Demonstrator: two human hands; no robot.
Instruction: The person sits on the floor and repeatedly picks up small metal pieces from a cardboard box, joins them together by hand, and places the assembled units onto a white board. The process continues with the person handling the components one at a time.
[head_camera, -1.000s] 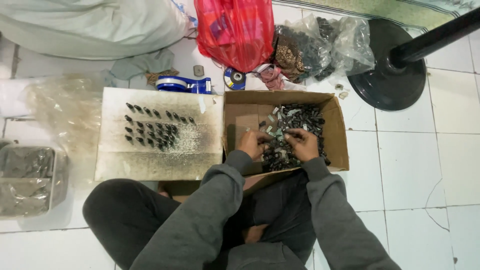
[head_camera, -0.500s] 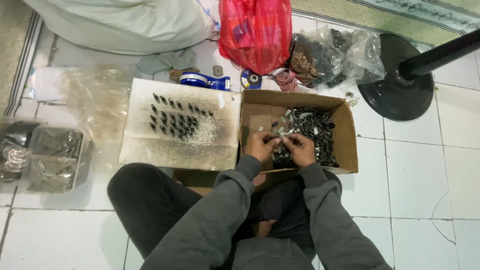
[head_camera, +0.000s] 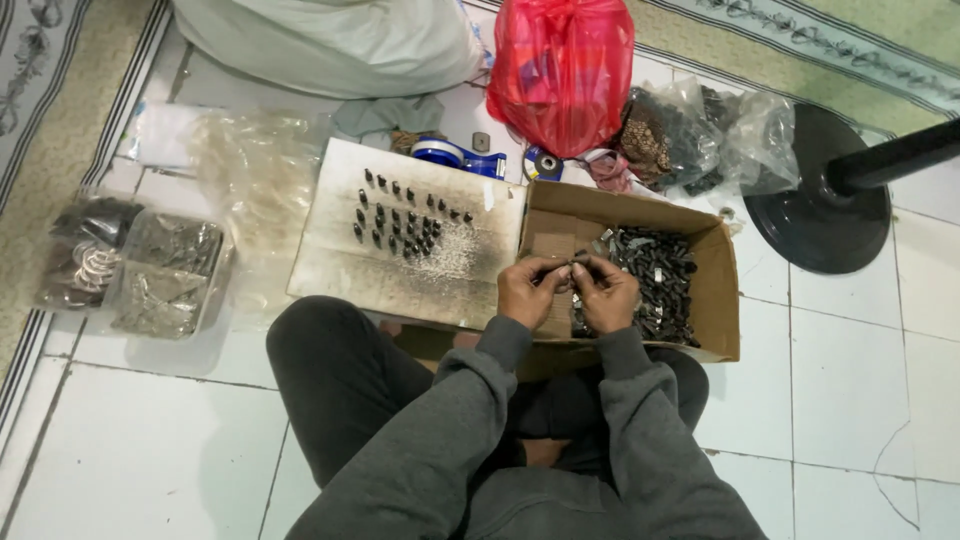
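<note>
Head view shows the left hand (head_camera: 527, 291) and right hand (head_camera: 603, 293) close together over the near-left part of an open cardboard box (head_camera: 722, 300), both pinching one small dark metal part (head_camera: 567, 268) between their fingertips. Right of the hands, more dark parts (head_camera: 655, 285) fill the box; left of it, small pieces stand in rows on a flat board (head_camera: 330, 262).

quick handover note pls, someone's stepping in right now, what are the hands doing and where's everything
Left hand and right hand meet over the cardboard box, pinching a small dark part between the fingertips; too small to tell just how it is held.
Loose dark metal parts fill the right side of the box.
Done: rows of small dark pieces stand on the flat board to the left, beside a patch of pale specks.
Left: the heap in the box is large next to the few rows on the board.
Nearby: red plastic bag, blue tape dispenser, black round stand base.
</note>
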